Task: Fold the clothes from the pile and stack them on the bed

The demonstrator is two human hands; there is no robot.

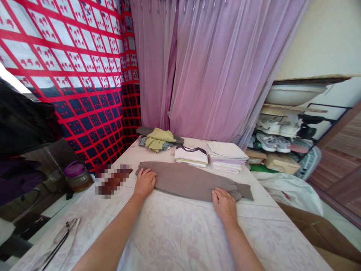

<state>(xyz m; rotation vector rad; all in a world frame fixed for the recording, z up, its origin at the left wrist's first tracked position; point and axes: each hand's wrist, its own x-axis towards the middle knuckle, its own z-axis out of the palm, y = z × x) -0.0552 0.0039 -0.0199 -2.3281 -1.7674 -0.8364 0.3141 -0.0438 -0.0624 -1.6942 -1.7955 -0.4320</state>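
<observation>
Grey-brown sweatpants (pixel 183 180), folded lengthwise, lie across the pale patterned bedspread (pixel 175 233) in front of me. Their narrow ribbed cuff is at the right, and the gathered end is at the left. On that left end rests my left hand (pixel 145 183), its fingers stretched over the cloth. My right hand (pixel 225 206) is at the near edge by the cuff, with bent fingers closed on the fabric. Just behind the sweatpants sit a folded white shirt with a dark collar (pixel 191 155) and a stack of folded white cloths (pixel 227 156).
A loose clothes pile with a green garment (pixel 159 139) lies at the back left. Eyeglasses (pixel 63 233) are at the near left, and a purple-lidded jar (pixel 78 176) is beyond that edge. Purple curtains (pixel 220 75) hang behind; a shoe rack (pixel 278 130) stands right, a cardboard box (pixel 316 229) below.
</observation>
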